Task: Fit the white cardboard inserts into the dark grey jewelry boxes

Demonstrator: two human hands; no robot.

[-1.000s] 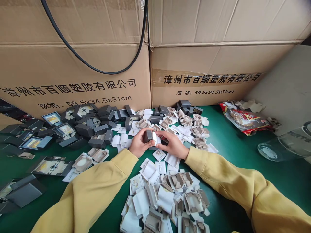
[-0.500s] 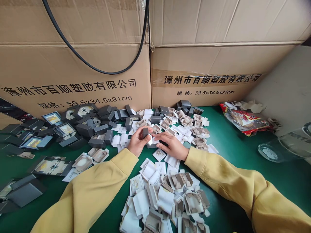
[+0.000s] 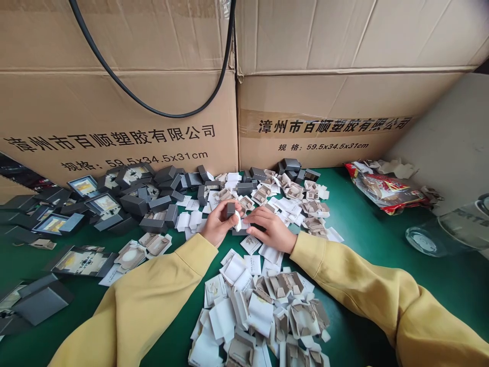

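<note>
My left hand (image 3: 218,225) is closed on the small dark box (image 3: 231,209); a white piece (image 3: 238,222) shows beside my thumb. My right hand (image 3: 274,229) is near, fingers apart. Too hard thumb pressure could bend this piece or make it slip down.

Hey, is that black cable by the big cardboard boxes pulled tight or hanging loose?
Hanging loose: the black cable sags in a deep U-shaped curve in front of the cardboard boxes.
</note>
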